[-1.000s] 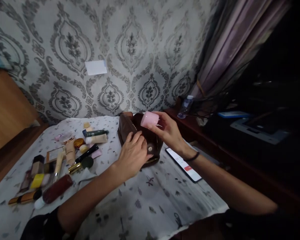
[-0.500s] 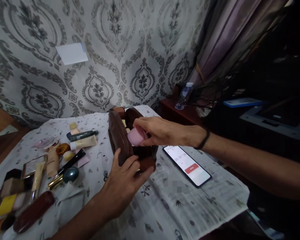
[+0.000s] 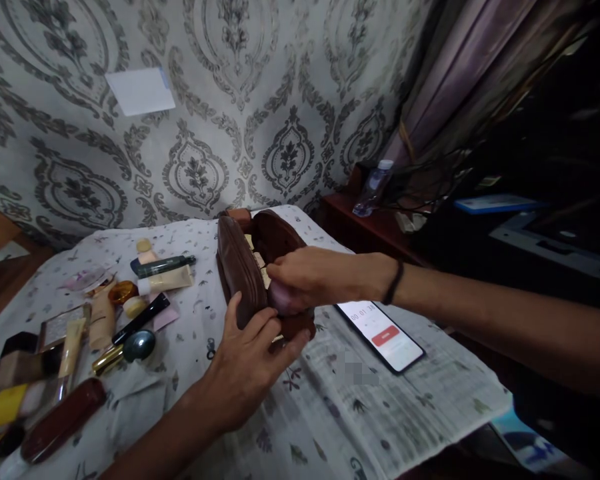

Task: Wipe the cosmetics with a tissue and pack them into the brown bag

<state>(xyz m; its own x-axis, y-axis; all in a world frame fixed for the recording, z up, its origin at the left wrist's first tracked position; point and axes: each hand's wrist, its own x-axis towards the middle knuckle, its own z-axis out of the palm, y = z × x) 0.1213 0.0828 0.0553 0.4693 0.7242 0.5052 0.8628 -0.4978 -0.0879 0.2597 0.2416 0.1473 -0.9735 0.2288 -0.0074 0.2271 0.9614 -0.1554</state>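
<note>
A brown zip bag [image 3: 240,273] lies unzipped on the cloth-covered table, its mouth facing up and to the right. My left hand [image 3: 250,360] grips the bag's near end, thumb against the left side and fingers across the end. A ring shows on one finger. My right hand [image 3: 310,280] reaches into the opening with its fingers closed round a smooth, rounded pink object [image 3: 282,297], partly hidden by the hand and the bag wall. Several pale items [image 3: 260,259] show inside the bag along its left wall.
Left of the bag, makeup is spread out, including a cream tube [image 3: 166,280], a foundation bottle [image 3: 101,320] and a dark red case [image 3: 64,420]. A phone [image 3: 400,357] showing a timer lies to the right. A water bottle [image 3: 373,189] stands on a red surface behind.
My right hand has moved down into the bag with the pink object, which is now more hidden. My left hand keeps its hold. The view has shifted slightly.
</note>
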